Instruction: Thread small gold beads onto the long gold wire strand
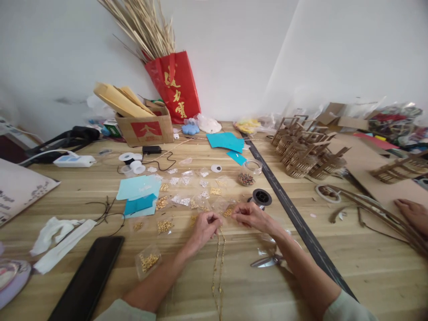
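Note:
My left hand (204,228) is closed, fingertips pinched at the top of a thin gold bead chain (216,267) that trails in two strands toward the table's near edge. My right hand (251,216) sits just to the right, its fingers bent into a pinch beside a small heap of gold beads (228,212). Whatever lies between those fingertips is too small to tell. More gold beads (165,226) and silver beads (181,200) lie in little clear bags beyond and to the left of my hands. Scissors (266,261) rest below my right wrist.
A black thread spool (261,197) stands beyond my right hand. Blue card sheets (138,187) lie left of the beads, and a black phone (88,278) is at the front left. Small woven baskets (301,154) stand at right, near another person's hand (413,214).

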`<act>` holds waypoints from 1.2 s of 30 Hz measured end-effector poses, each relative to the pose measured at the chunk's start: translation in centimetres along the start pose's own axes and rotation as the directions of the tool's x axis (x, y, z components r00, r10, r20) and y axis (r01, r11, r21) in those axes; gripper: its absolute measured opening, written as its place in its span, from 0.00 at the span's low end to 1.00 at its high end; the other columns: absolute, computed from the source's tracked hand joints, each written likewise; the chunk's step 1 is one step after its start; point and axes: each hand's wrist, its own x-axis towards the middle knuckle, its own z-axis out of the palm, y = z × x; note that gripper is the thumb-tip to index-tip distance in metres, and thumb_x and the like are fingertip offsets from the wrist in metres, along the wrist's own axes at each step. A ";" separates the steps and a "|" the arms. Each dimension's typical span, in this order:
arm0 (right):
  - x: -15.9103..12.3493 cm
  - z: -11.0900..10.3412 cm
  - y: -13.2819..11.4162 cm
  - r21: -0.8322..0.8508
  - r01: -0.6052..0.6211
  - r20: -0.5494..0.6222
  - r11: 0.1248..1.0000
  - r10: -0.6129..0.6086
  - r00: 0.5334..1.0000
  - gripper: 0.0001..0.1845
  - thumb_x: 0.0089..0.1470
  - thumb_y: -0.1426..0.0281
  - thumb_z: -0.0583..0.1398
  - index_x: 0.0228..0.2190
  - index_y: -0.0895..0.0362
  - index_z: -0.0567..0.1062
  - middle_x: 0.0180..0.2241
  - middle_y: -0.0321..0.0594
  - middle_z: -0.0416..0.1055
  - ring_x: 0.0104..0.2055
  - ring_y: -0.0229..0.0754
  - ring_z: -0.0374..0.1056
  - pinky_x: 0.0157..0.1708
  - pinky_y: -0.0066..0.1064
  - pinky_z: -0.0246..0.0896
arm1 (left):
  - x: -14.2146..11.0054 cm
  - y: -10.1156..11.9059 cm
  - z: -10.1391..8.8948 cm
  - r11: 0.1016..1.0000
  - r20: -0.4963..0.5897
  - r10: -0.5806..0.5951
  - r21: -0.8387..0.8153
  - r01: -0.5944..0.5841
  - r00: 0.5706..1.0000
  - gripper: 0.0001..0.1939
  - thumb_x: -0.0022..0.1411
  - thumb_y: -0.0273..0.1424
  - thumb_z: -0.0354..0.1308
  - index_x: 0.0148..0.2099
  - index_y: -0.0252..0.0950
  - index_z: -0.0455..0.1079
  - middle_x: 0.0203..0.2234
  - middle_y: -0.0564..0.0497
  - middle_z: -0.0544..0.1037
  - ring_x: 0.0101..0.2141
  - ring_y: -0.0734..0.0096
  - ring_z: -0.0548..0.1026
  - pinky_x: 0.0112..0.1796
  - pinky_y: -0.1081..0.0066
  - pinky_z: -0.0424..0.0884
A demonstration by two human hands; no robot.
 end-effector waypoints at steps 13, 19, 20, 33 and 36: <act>-1.5 -2.5 -1.3 -0.374 0.084 -0.097 0.924 -0.130 0.987 0.18 0.56 0.61 0.53 0.22 0.60 0.70 0.19 0.31 0.57 0.23 0.33 0.52 0.23 0.26 0.46 | 0.3 -0.6 0.0 0.999 0.010 -0.004 -0.046 0.005 1.000 0.10 0.50 0.35 0.57 0.26 0.31 0.68 0.15 0.56 0.69 0.15 0.79 0.66 0.14 0.80 0.61; -2.0 -3.4 -1.1 -0.456 0.045 -0.097 0.889 -0.100 0.990 0.19 0.58 0.62 0.52 0.25 0.60 0.74 0.21 0.34 0.64 0.24 0.34 0.58 0.24 0.26 0.49 | 0.3 -0.3 -0.1 0.998 0.018 -0.021 -0.062 0.022 1.000 0.10 0.51 0.34 0.57 0.25 0.31 0.68 0.13 0.56 0.69 0.14 0.81 0.65 0.15 0.80 0.61; -2.2 -3.6 -1.2 -0.469 0.040 -0.094 0.882 -0.095 0.991 0.19 0.58 0.62 0.51 0.26 0.60 0.74 0.21 0.35 0.66 0.24 0.35 0.59 0.25 0.26 0.50 | 0.3 -0.3 -0.1 0.997 0.019 -0.021 -0.067 0.023 1.000 0.10 0.51 0.34 0.57 0.25 0.31 0.68 0.13 0.56 0.69 0.14 0.80 0.65 0.15 0.80 0.61; -3.5 -4.1 0.1 -0.550 -0.063 -0.079 0.833 0.023 0.997 0.15 0.56 0.66 0.51 0.28 0.58 0.75 0.26 0.38 0.71 0.27 0.39 0.65 0.27 0.27 0.55 | 0.2 -0.2 0.0 1.000 0.008 -0.015 -0.025 0.015 1.000 0.10 0.53 0.33 0.57 0.25 0.31 0.70 0.12 0.55 0.70 0.12 0.80 0.65 0.15 0.79 0.62; -3.5 -4.1 0.7 -0.538 -0.056 -0.068 0.841 0.023 0.997 0.14 0.55 0.67 0.51 0.28 0.58 0.75 0.26 0.39 0.71 0.28 0.39 0.64 0.28 0.28 0.55 | 0.1 0.0 0.0 1.000 0.000 -0.020 -0.024 0.020 1.000 0.09 0.52 0.33 0.57 0.26 0.31 0.70 0.12 0.56 0.69 0.13 0.80 0.65 0.15 0.79 0.63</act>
